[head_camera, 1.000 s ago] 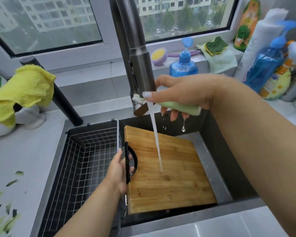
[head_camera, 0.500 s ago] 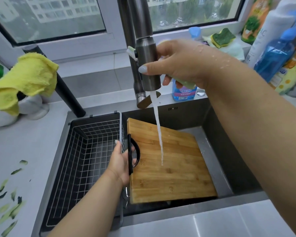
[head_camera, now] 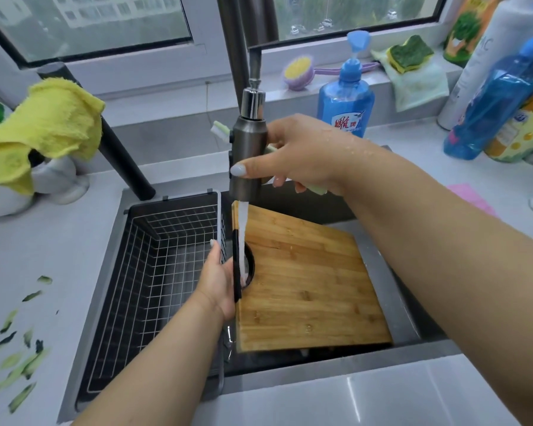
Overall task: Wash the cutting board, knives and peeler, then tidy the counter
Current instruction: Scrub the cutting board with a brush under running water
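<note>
Soft daylight from the window [head_camera: 105,23]; bowed, blurry edges

Honey-brown striped board [head_camera: 308,290] with a black handle [head_camera: 236,265] between the hands; black wire basket [head_camera: 154,272] left of them; yellow cloth [head_camera: 46,127] far left; blue bottle [head_camera: 346,103] behind the right hand [head_camera: 302,155]; green peels [head_camera: 16,364] on the grey bench [head_camera: 43,247].

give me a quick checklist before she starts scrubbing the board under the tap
1. Left hand grips cutting board at its handle edge: ok.
2. Right hand holds pulled-out spray head: ok.
3. Water running, landing at the handle hole: ok.
4. Board inside sink, tilted: ok.
5. Green scrubbing tool in right hand: ok, but which tool cannot tell.
6. Soap on board: cannot tell.
</note>
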`<action>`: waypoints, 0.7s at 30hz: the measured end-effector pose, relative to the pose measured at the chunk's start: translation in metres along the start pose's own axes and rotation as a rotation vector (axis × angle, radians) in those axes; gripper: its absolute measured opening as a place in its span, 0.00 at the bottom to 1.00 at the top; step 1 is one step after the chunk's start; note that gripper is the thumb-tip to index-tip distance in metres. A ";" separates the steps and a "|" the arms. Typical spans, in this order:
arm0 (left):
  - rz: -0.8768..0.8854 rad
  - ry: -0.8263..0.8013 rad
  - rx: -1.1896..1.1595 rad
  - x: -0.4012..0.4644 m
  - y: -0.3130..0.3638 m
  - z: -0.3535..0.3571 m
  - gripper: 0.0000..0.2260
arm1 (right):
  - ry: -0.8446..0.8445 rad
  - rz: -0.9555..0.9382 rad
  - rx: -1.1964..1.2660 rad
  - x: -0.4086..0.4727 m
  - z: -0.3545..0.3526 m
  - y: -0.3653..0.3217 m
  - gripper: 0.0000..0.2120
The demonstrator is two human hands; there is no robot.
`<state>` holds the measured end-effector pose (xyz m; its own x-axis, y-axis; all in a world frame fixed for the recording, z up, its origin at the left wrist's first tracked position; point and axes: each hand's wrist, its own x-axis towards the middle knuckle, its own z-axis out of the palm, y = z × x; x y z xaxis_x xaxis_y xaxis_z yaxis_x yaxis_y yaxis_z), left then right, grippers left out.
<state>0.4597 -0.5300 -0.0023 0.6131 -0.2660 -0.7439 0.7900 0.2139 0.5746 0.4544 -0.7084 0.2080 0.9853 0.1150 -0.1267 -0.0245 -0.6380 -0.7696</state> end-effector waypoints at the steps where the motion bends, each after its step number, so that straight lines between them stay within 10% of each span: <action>1: -0.003 -0.007 0.004 0.002 0.000 -0.001 0.40 | -0.004 0.001 0.001 0.000 0.000 0.000 0.14; 21: 0.000 -0.005 -0.001 0.010 -0.001 -0.003 0.38 | -0.129 0.025 0.012 -0.005 -0.017 0.008 0.13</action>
<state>0.4646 -0.5301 -0.0114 0.6129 -0.2710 -0.7422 0.7901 0.2148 0.5741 0.4525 -0.7268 0.2129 0.9543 0.1971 -0.2248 -0.0512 -0.6330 -0.7725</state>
